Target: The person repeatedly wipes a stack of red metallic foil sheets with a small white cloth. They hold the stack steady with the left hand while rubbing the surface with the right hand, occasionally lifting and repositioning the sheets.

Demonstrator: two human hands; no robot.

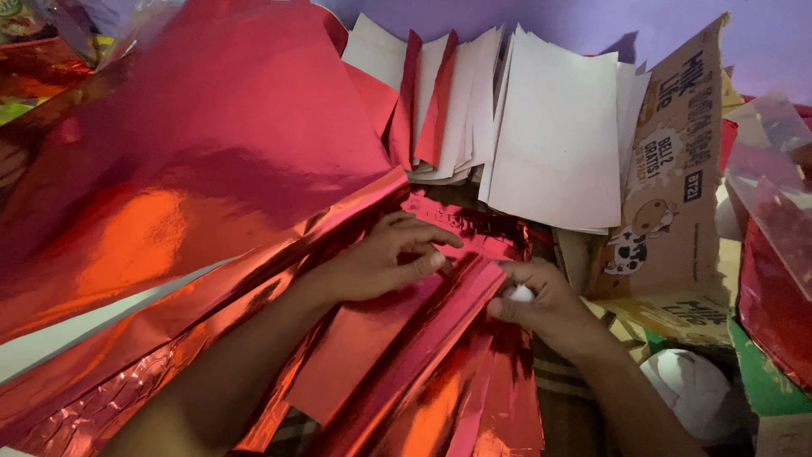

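Note:
My left hand (381, 258) rests on a folded strip of shiny red foil paper (406, 347), fingers bent and pinching its upper edge. My right hand (541, 300) is closed around a small white object (521, 294) right beside the same strip's end. Large sheets of red foil paper (194, 169) spread over the left side, partly covering my left forearm. What the white object is cannot be told.
A stack of white-backed sheets (554, 135) stands upright at the back. A brown cardboard box flap (677, 186) leans at the right. A white rounded object (694, 389) lies low right, next to a green edge (761, 381) and more red foil (774, 288).

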